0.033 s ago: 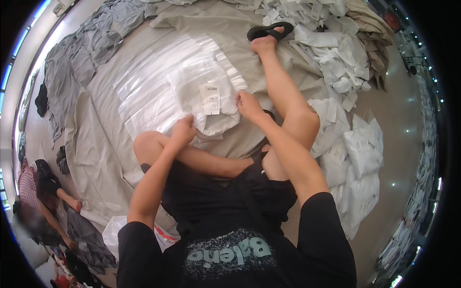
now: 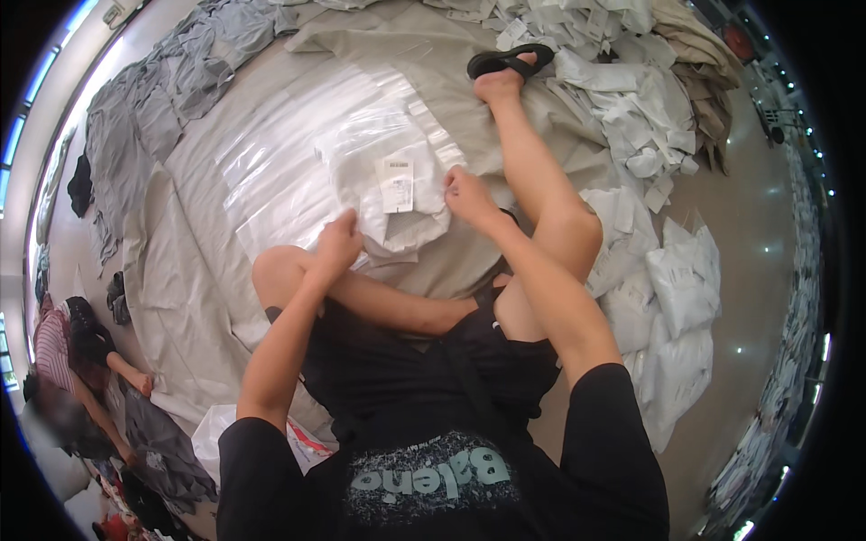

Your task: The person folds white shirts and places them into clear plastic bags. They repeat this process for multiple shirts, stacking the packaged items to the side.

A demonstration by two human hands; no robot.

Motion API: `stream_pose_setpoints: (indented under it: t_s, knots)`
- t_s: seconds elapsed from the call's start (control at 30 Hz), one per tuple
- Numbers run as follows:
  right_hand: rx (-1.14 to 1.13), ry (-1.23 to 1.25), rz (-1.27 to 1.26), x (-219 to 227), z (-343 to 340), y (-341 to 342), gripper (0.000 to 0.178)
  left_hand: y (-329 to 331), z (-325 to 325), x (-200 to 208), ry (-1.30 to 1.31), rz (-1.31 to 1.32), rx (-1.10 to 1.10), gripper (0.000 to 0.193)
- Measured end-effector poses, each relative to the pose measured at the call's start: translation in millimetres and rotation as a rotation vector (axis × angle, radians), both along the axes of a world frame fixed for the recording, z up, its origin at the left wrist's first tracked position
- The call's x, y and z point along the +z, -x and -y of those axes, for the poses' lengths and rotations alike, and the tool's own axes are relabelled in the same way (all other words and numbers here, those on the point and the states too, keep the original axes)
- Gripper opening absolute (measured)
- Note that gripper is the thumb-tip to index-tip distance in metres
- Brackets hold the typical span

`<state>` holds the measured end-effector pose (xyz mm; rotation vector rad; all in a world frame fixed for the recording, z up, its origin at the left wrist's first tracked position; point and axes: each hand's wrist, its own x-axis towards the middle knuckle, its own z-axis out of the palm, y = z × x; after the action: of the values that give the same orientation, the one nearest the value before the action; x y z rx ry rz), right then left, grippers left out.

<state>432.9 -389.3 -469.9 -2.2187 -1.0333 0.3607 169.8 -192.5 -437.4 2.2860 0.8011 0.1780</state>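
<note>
A wide beige cloth (image 2: 185, 298) covers the floor of the room, wrinkled and bent by the lens, with a long heap of grey fabric (image 2: 162, 99) along its upper left border and a pile of white packets (image 2: 631, 108) at the upper right. Beside that pile lies a bunched tan cloth (image 2: 699, 63), and further down the right side plump white plastic packages (image 2: 690, 279) overlap on the floor. The wearer sits on the cloth in a black T-shirt (image 2: 433, 397) and dark shorts, one leg folded across, the other stretched forward with a black flip-flop (image 2: 492, 63) on its foot. In front of the legs, a fanned stack of clear plastic bags (image 2: 275, 149) spreads over the cloth, and on its right part lies a folded white garment (image 2: 361, 158), glossy as if under clear film, with a white paper label (image 2: 397, 189) on top. The right hand (image 2: 469, 196) has thumb and fingertips pinching the garment's right edge. The left hand (image 2: 340, 241) is at the lower left edge, fingers curled; whether it grasps anything there cannot be told. At the lower left, a white plastic bag (image 2: 215, 437) with red marking sits near the wearer's elbow, and beyond it another person in a striped top (image 2: 54, 343) is beside dark grey cloth (image 2: 167, 446).
</note>
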Motion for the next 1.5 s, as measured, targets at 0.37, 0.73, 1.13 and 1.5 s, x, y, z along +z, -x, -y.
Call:
stream_pose_setpoints:
  t_s: [0.37, 0.73, 1.13, 1.5]
  knots:
    - [-0.072, -0.565, -0.639, 247, -49, -43, 0.01, -41, -98, 251, 0.251, 0.578, 0.236, 0.004]
    - [0.038, -0.293, -0.375, 252, -1, -25, 0.019, 11, -78, 248, 0.351, 0.468, 0.123, 0.007]
    - [0.647, -0.459, 0.627, 249, -51, 66, 0.042, 11, -52, 228, 0.377, 0.405, 0.182, 0.006]
    - [0.52, -0.514, 0.262, 247, -16, 9, 0.054, 52, -43, 220, 0.502, 0.411, 0.099, 0.009]
